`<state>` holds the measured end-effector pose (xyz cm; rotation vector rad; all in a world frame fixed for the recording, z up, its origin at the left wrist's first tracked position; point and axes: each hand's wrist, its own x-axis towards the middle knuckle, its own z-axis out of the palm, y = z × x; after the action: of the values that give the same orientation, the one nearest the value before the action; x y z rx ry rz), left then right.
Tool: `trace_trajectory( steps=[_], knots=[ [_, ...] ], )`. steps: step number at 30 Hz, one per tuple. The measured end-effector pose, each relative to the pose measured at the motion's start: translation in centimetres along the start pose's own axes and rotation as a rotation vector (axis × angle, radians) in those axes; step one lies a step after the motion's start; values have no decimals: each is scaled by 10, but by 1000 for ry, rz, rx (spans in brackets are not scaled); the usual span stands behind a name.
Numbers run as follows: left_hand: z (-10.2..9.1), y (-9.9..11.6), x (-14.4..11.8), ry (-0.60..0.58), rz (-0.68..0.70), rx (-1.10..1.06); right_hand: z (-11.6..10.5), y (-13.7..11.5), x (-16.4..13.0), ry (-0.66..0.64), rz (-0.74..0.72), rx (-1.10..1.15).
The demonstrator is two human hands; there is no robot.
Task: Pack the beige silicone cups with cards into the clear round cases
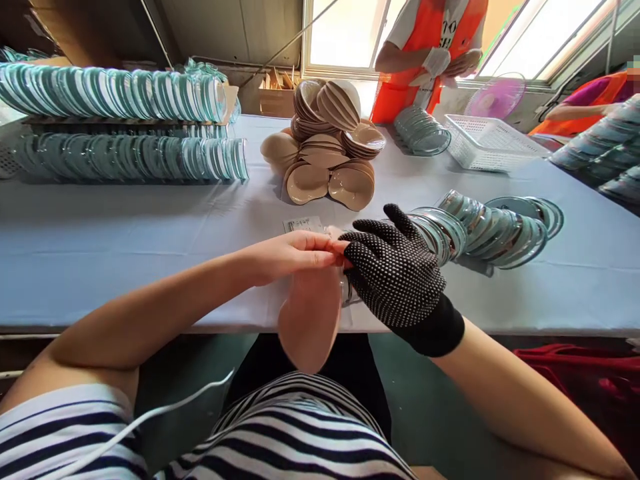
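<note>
Left hand and right hand meet at a pink pad

The left pinches its top; I can't tell if the gloved right grips too. Smooth, round-ended, it hangs over the near edge of the table. The left hand partly hides a card. Tan cups pile up beyond; clear shells sit left and right.

1 pinkish-beige pad, smooth, slightly blurred, hanging from left hand, rounded end down.
</note>
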<state>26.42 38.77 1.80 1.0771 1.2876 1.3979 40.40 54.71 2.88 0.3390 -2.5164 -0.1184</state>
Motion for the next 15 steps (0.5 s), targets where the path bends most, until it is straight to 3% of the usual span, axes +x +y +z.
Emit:
trace_trajectory(
  steps=[5,8,10,13,15],
  knots=[
    [11,9,-7,68,141,132,-5,-1,0,118,-47,54],
    [15,8,-6,235,319,344,14,-2,-2,203,41,155],
    [12,6,-1,354,428,526,25,3,-1,299,176,259],
    [-6,1,10,377,343,614,23,14,3,542,435,376],
    [-24,-3,19,331,192,470,11,14,6,548,454,435]
  ],
)
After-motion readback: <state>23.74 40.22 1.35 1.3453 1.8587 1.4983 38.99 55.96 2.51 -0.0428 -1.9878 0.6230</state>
